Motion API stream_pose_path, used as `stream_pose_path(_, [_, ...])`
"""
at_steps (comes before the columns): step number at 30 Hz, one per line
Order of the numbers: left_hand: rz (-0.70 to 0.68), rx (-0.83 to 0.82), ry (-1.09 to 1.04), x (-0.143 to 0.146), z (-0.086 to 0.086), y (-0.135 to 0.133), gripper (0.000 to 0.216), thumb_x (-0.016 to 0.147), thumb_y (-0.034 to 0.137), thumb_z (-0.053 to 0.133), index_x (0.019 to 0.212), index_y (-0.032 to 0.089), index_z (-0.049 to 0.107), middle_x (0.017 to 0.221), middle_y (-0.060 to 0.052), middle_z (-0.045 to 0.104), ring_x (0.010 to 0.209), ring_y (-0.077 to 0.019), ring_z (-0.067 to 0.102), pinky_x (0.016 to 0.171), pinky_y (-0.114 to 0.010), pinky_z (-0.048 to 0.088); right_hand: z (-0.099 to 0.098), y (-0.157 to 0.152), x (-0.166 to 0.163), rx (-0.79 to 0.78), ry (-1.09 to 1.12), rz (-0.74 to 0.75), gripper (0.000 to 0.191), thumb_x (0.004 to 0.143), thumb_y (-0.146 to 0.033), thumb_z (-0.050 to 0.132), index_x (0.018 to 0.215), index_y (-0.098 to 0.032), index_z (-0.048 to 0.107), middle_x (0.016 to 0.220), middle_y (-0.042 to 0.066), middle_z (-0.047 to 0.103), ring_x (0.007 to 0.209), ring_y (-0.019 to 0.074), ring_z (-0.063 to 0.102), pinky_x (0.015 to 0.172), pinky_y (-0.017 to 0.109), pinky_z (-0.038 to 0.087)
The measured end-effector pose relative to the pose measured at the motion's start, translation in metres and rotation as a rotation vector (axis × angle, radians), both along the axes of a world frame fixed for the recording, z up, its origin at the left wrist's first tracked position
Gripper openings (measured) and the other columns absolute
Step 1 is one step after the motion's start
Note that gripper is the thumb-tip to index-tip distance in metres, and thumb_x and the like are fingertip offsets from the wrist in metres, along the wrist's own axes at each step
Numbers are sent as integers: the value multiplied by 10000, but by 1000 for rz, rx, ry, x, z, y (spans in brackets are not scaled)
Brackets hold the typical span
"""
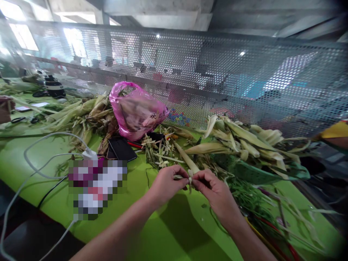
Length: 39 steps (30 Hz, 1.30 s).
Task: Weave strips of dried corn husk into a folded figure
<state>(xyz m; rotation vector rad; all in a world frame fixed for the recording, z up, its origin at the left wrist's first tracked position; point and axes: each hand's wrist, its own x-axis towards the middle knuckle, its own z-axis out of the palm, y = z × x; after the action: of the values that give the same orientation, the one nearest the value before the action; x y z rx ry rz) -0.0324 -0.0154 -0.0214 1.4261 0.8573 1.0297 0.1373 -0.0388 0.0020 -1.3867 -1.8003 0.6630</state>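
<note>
Over the green table [146, 224], a small pale knotted piece of corn husk [190, 178] is between my hands. My left hand [169, 184] pinches it from the left, thumb against fingertips. From the right, my right hand [213, 188] grips it between thumb and forefinger. A pale husk strip [186, 156] lies just behind my fingers. Beyond my left hand is a heap of small folded husk pieces [160, 148]. The strands inside my fingers are too small to make out fully.
Dry corn husks [244, 139] overflow a green basket [293, 173] at right, near green strands [250, 199]. A pink plastic bag [138, 112], black phone [122, 149], white charger [89, 155] with cables and another husk pile [87, 112] stand left. A perforated metal panel [185, 72] runs behind. Another person's hand [5, 108] shows far left.
</note>
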Motion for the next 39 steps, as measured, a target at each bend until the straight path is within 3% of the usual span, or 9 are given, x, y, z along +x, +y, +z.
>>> stream_pose_path(8, [227, 113, 161, 0, 5, -2, 54, 724, 174, 608, 724, 159, 659, 726, -20, 689, 703, -148, 617, 659, -241, 445, 0, -2, -2, 99, -20, 20, 130, 855, -322, 600, 888, -217, 671, 908, 53, 637, 840, 209, 601, 754, 317, 468])
stream_pose_path(17, [157, 79, 119, 2, 6, -3, 97, 743, 215, 625, 774, 147, 687, 758, -37, 704, 716, -153, 626, 670, -243, 462, -3, -2, 1, 63, 35, -36, 110, 831, -294, 598, 835, -202, 657, 805, 34, 629, 745, 192, 587, 683, 310, 457])
stream_pose_path(24, [178, 162, 163, 3, 2, -4, 152, 720, 154, 592, 820, 163, 706, 793, -23, 719, 746, -150, 642, 701, -237, 464, -3, -4, -3, 180, -5, -88, 96, 803, -283, 628, 756, -204, 657, 798, 43, 619, 759, 204, 583, 690, 323, 455])
stream_pose_path(28, [231, 157, 186, 4, 5, -7, 145, 708, 141, 576, 778, 165, 700, 752, -14, 708, 711, -142, 626, 671, -231, 446, -6, -4, -3, 126, 22, -80, 99, 825, -288, 618, 863, -203, 652, 821, 43, 634, 759, 203, 601, 699, 327, 480])
stream_pose_path(32, [263, 142, 177, 5, 8, -8, 116, 697, 132, 561, 732, 159, 669, 715, -9, 682, 678, -133, 600, 648, -228, 427, -3, -5, -4, 156, -18, 30, 220, 830, -237, 609, 1047, -209, 635, 954, 59, 625, 827, 200, 608, 759, 335, 501])
stream_pose_path(39, [197, 159, 113, 4, 3, -7, 71, 713, 140, 552, 739, 160, 614, 736, -6, 648, 713, -131, 575, 676, -232, 427, -1, -4, -4, 202, -123, 12, 151, 837, -242, 607, 980, -214, 647, 928, 51, 599, 777, 188, 597, 712, 316, 501])
